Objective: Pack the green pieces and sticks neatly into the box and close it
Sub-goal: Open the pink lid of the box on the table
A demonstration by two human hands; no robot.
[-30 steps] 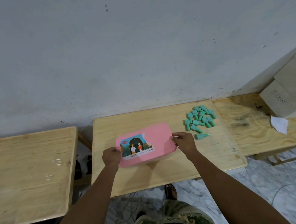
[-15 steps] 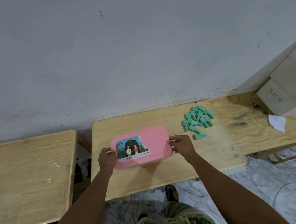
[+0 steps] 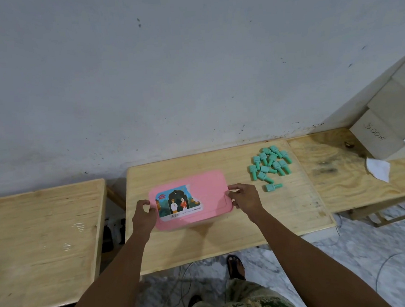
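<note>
Currently, item one: box, pink lid on, centre of middle table. Left hand curled round its left end; right hand pinching the lid's right edge. Item two: green pieces, loose heap, well apart at right rear. Sticks: none discernible. Likely step: lid removal. Lift both ends evenly, keep the base down, park the lid leftward.

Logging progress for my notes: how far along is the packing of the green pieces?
No packing looks done: the green plastic pieces lie in a loose pile on the wooden table. In hand: the left hand and right hand grip the short ends of the pink-lidded plastic box, lid on. Left: open it, load the pieces, close it. No sticks show.
</note>
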